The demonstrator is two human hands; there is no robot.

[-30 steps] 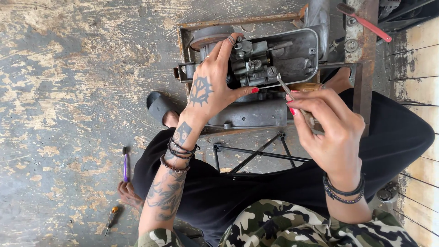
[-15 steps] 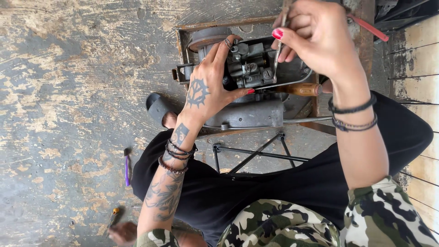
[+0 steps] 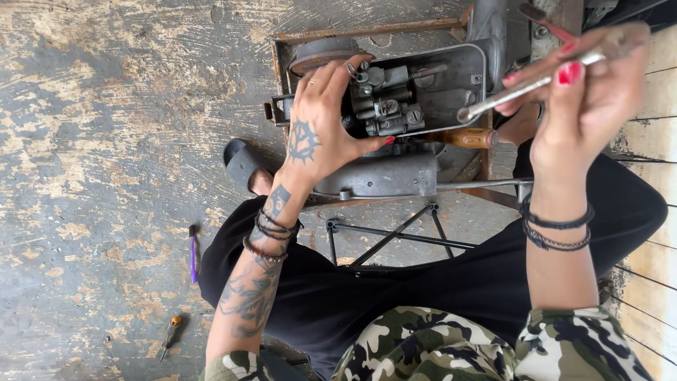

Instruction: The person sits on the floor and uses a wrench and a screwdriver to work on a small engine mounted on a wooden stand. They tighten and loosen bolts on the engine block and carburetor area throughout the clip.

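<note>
The left hand (image 3: 317, 130) presses flat on the tipped machine's mechanism (image 3: 384, 99) to steady it, while the right hand (image 3: 582, 92) grips a metal tool (image 3: 525, 88) raised clear above.

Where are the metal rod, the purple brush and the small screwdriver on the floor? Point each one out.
metal rod (image 3: 529, 86): head view, middle of the shaft held in the right hand.
purple brush (image 3: 192, 255): head view, middle of its handle.
small screwdriver (image 3: 170, 336): head view, its dark handle below the orange end.

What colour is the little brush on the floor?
Purple handle, dark bristles: the brush, seen in the head view.
</note>
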